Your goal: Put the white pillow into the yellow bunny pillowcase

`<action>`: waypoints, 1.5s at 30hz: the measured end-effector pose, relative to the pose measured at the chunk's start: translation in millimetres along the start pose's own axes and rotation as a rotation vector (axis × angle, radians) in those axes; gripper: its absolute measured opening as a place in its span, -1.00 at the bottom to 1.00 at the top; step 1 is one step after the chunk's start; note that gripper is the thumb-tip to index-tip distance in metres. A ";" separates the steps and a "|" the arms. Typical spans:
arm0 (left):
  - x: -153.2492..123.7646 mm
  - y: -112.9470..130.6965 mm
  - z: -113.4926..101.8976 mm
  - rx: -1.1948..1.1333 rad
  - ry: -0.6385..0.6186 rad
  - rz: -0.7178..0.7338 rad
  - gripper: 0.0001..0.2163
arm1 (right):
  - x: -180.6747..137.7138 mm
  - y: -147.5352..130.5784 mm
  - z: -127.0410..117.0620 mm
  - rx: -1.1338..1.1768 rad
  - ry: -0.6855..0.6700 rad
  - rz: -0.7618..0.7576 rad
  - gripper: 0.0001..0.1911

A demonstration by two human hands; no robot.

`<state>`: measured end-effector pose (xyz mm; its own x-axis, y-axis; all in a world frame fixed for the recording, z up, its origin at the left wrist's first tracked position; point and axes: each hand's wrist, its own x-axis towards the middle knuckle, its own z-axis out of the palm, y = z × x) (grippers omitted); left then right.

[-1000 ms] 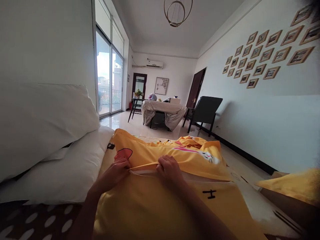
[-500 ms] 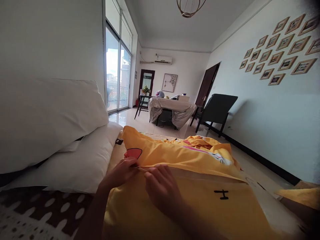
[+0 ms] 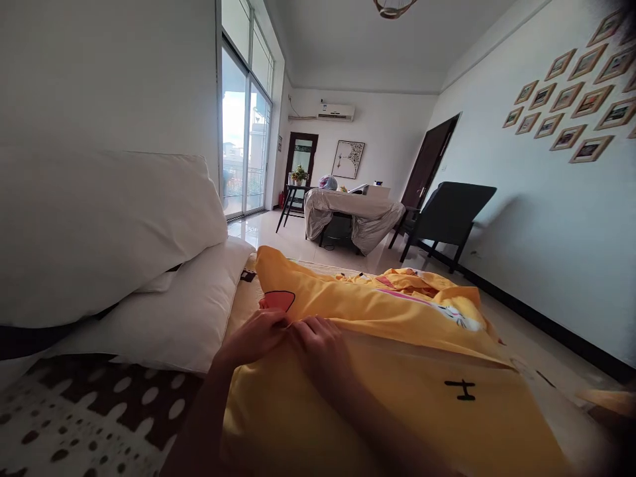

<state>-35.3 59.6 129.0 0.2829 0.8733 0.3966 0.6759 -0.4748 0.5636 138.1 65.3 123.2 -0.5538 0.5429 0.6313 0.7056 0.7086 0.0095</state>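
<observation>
A yellow pillowcase with a black letter H, a red patch and a white cat-like print lies in front of me, looking filled out. Along its upper side runs an opening edge with a paler strip beneath. My left hand pinches that edge near the left end, close to the red patch. Right beside it, my right hand grips the same edge with curled fingers, knuckles up. The two hands touch or nearly touch, and their fingertips hide the bit of fabric between them.
Two white pillows are stacked at the left, above a brown-and-white spotted cloth. More crumpled yellow fabric lies behind the pillowcase. Farther off stand a covered table and a dark chair.
My right hand has moved left along the edge to meet my left hand, closing the small gap between them. The view has shifted, so the room appears farther right.
</observation>
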 end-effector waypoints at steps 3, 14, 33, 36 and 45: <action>-0.5 1.1 -1.2 0.001 -0.014 -0.018 -0.85 | 3.8 2.4 -1.8 0.080 -0.037 0.052 -0.87; -0.7 6.2 -4.1 -0.010 -0.018 -0.022 -0.83 | 13.4 4.0 -17.5 0.101 -0.142 0.118 -0.86; -1.4 -4.0 -0.4 -0.076 0.014 0.034 -0.93 | -10.0 9.2 -30.4 0.119 0.078 -0.288 -0.89; -1.2 -2.9 -1.1 -0.093 0.009 0.033 -0.93 | -7.3 6.9 -36.5 0.284 0.108 -0.186 -0.89; -0.3 -5.0 0.5 -0.084 0.006 0.023 -0.87 | 9.8 0.9 -26.3 0.177 0.127 -0.050 -0.84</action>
<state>-38.4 61.8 125.7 0.2931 0.8617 0.4142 0.6099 -0.5021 0.6131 144.9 59.4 149.8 -0.5184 0.4519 0.7260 0.5838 0.8073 -0.0857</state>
